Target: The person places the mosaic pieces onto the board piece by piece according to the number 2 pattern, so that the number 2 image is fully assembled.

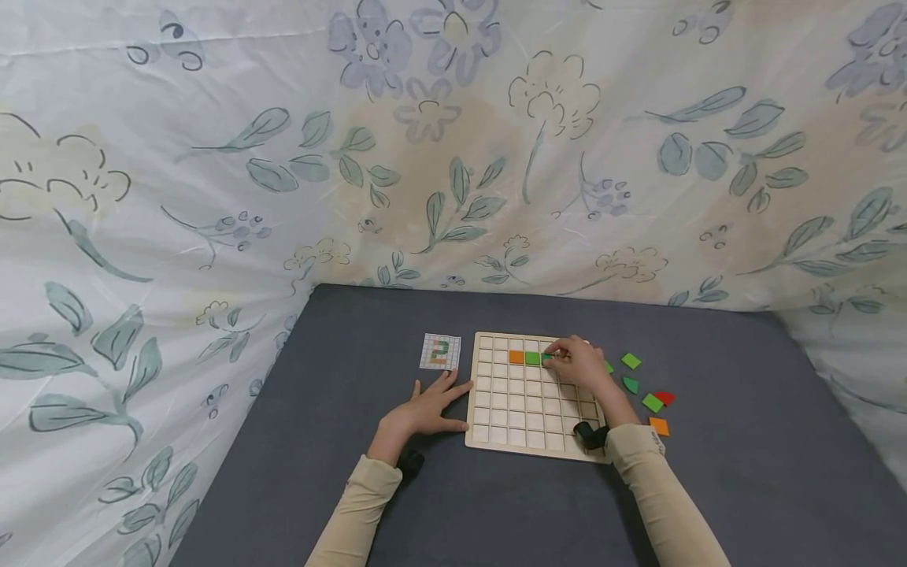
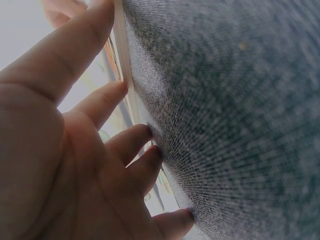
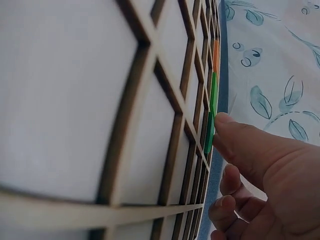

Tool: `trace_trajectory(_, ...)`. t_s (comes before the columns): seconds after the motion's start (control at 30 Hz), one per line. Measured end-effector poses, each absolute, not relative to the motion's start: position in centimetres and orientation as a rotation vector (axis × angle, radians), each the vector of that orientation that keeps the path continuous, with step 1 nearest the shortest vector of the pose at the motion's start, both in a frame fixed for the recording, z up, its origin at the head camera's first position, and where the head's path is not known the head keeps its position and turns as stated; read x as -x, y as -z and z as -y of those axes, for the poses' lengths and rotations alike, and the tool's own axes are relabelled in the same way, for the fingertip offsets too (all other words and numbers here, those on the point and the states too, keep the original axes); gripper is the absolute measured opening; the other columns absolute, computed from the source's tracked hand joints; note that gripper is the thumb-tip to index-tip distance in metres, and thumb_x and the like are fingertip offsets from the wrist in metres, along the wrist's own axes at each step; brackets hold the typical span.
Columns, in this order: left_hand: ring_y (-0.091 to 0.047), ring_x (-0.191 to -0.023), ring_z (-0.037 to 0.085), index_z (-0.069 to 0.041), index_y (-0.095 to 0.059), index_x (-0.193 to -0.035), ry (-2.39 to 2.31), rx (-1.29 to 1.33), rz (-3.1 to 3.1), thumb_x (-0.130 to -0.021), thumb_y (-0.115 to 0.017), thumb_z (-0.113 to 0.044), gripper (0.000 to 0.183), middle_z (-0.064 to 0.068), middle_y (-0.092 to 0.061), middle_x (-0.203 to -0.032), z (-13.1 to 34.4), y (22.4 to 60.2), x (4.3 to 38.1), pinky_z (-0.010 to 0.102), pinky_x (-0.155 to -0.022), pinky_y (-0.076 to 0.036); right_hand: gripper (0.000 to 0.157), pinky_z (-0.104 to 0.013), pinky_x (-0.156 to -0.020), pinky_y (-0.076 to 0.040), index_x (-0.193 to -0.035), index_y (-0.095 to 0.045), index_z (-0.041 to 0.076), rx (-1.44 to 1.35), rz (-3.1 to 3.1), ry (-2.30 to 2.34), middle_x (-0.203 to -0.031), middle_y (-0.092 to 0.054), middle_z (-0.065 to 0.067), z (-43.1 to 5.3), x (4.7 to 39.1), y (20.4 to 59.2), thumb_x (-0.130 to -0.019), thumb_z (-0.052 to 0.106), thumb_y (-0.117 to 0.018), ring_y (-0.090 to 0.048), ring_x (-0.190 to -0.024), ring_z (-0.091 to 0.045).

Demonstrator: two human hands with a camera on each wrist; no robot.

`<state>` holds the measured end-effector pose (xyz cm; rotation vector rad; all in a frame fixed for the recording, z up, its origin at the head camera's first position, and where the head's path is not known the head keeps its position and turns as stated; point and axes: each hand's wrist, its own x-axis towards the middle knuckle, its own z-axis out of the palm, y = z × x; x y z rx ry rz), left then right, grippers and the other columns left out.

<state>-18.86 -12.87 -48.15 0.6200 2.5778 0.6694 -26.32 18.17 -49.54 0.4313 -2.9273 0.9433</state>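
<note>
The board (image 1: 506, 402) is laid flat on the bench (image 1: 340, 339), its grid rows dipping slightly to the right. In its far part, one orange tile (image 1: 516, 357), one green tile (image 1: 531, 358) and one dark green piece (image 3: 208, 135) are lined up, the row's long axis parallel to the board's far edge. The dark green piece, at the row's right end, is pinched between thumb and finger of the right hand (image 1: 579, 364); its pointing cannot be told. The board's left edge is touched by the left hand (image 1: 427, 408), fingers spread wide. Right of the board, three light green squares (image 1: 631, 361), one rounded green piece (image 1: 630, 385), one red piece (image 1: 665, 398) and one orange square (image 1: 659, 426) are scattered. One card (image 1: 440, 352) is placed beside the board's far left corner. The board's near right corner is partly blocked by a black wrist camera (image 1: 590, 435).
</note>
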Motion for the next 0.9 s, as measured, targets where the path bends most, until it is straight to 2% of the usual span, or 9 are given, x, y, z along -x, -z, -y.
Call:
trace_trajectory(0.23, -0.005, -0.144, 0.029, -0.023, -0.026, -0.148, -0.660, -0.621, -2.575, -0.086, -0.063, -0.043, 0.075, 0.011, -0.010, -0.156, 12.9, 48.3, 18.9, 0.065, -0.107, 0.003, 0.018, -0.045, -0.072, -0.027, -0.099, -0.070, 0.011, -0.420, 2.930, -0.929, -0.082, -0.054, -0.005, -18.5, 26.2, 49.5, -0.085, 0.022, -0.068, -0.047, -0.072, -0.020)
trace_trajectory(0.5, -0.005, -0.144, 0.028, -0.023, -0.026, -0.148, -0.653, -0.619, -2.576, -0.085, -0.064, -0.043, 0.076, 0.010, -0.010, -0.156, 13.0, 48.3, 18.9, 0.064, -0.108, 0.002, 0.018, -0.046, -0.074, -0.029, -0.100, -0.070, 0.011, -0.404, 2.931, -0.951, -0.084, -0.055, -0.005, -19.2, 25.9, 49.5, -0.087, 0.023, -0.066, -0.051, -0.076, -0.021)
trace_trajectory(0.67, -0.005, -0.144, 0.028, -0.024, -0.026, -0.148, -0.660, -0.622, -2.575, -0.085, -0.063, -0.043, 0.075, 0.010, -0.010, -0.156, 13.1, 48.3, 18.9, 0.064, -0.108, 0.003, 0.019, -0.051, -0.079, -0.031, -0.101, -0.070, 0.011, -0.385, 2.932, -0.949, -0.087, -0.056, -0.007, -19.8, 25.7, 49.6, -0.087, 0.023, -0.066, -0.054, -0.081, -0.025)
trace_trajectory(0.9, -0.005, -0.144, 0.029, -0.022, -0.026, -0.148, -0.665, -0.625, -2.571, -0.086, -0.063, -0.043, 0.075, 0.011, -0.010, -0.156, 13.1, 48.2, 18.9, 0.065, -0.107, 0.002, 0.020, -0.049, -0.076, -0.033, -0.101, -0.070, 0.012, -0.369, 2.923, -0.937, -0.088, -0.057, -0.007, -20.5, 25.6, 49.7, -0.086, 0.026, -0.067, -0.054, -0.082, -0.024)
